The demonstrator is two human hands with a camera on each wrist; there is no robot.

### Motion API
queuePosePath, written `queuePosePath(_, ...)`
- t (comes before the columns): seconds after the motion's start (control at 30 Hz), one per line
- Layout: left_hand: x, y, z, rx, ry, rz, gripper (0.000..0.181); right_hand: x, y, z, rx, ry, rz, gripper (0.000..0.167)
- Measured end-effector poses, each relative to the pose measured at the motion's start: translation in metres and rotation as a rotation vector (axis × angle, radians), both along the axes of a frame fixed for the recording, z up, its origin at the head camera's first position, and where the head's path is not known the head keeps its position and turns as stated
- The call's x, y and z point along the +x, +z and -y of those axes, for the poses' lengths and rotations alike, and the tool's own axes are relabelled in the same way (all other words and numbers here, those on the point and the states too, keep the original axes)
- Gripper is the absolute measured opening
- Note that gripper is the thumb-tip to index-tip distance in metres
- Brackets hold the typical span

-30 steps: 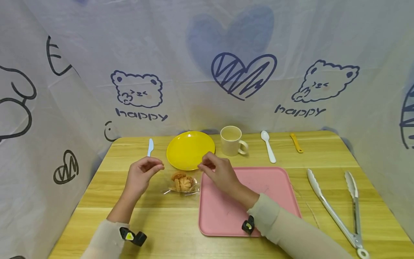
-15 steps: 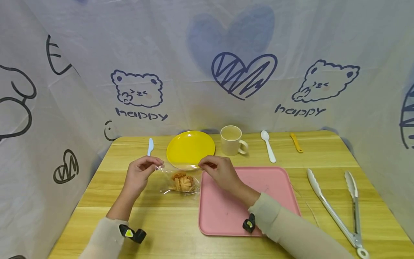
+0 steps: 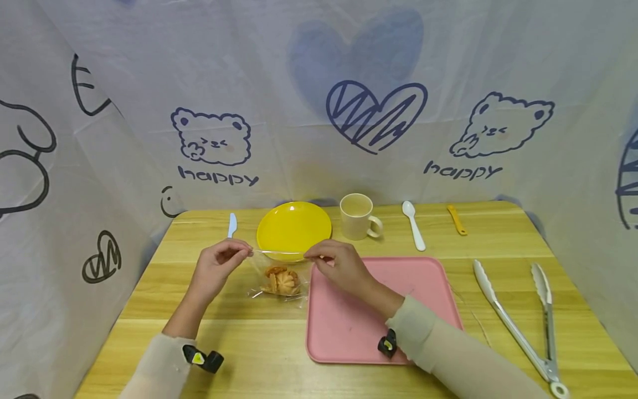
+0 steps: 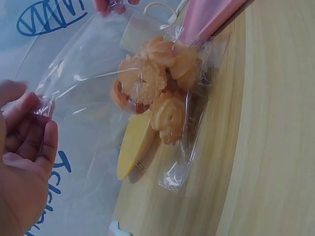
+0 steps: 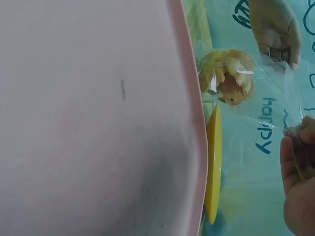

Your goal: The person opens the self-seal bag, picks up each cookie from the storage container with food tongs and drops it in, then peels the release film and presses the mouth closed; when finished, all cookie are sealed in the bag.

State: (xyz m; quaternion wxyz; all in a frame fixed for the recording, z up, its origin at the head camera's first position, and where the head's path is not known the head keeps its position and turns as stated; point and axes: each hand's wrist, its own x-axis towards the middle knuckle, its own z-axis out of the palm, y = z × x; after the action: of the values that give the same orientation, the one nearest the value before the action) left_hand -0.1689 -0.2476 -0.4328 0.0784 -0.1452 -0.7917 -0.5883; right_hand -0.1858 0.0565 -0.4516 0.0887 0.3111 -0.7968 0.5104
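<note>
A clear plastic bag [image 4: 88,81] stretches between both hands, its top edge drawn into a straight line in the head view. Several golden swirl-shaped cookies [image 3: 283,281] sit in its lower part, close to the tabletop. My left hand [image 3: 214,269] pinches one top corner between thumb and fingers. At the opposite corner, my right hand [image 3: 344,267] pinches the film, its forearm passing over the pink tray [image 3: 344,338]. Both wrist views show the film gathered at the fingertips. Behind the bag lies a yellow plate [image 3: 294,227].
A cream mug [image 3: 356,219] stands right of the plate, with a white spoon [image 3: 415,227] and a small yellow utensil handle [image 3: 457,220] farther right. A pale blue knife [image 3: 232,225] lies left. Spread metal tongs [image 3: 518,332] rest at the right. A printed cloth [image 3: 299,138] hangs behind.
The bag's top edge has risen and been pulled taut between the hands. Both hands have shifted only slightly. The cookies have stayed nearly in place.
</note>
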Motion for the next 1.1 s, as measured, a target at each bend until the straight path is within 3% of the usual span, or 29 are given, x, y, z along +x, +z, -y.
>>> queuePosePath(0.27,-0.001,0.005,-0.005,-0.121,0.040,0.019,0.010,-0.001,0.001,0.006,0.053,0.043,-0.056,0.006)
queuePosePath(0.33,-0.002,0.007,-0.006,-0.151,0.031,0.018,0.010,-0.002,0.005,0.011,0.084,0.037,-0.042,0.014)
queuePosePath(0.53,-0.001,0.016,-0.005,-0.264,-0.031,0.012,0.013,-0.007,0.023,0.034,0.294,0.032,0.048,0.039)
queuePosePath(0.7,-0.002,0.024,-0.008,-0.404,-0.094,-0.002,0.026,-0.011,0.031,0.050,0.457,0.027,0.062,0.027)
queuePosePath(0.9,-0.007,0.031,-0.024,-0.592,-0.132,-0.075,0.036,-0.013,0.032,0.054,0.467,0.022,0.052,0.011)
queuePosePath(1.1,-0.015,0.032,-0.038,-0.686,-0.197,-0.064,0.012,-0.013,0.028,0.055,0.397,0.019,0.097,0.008)
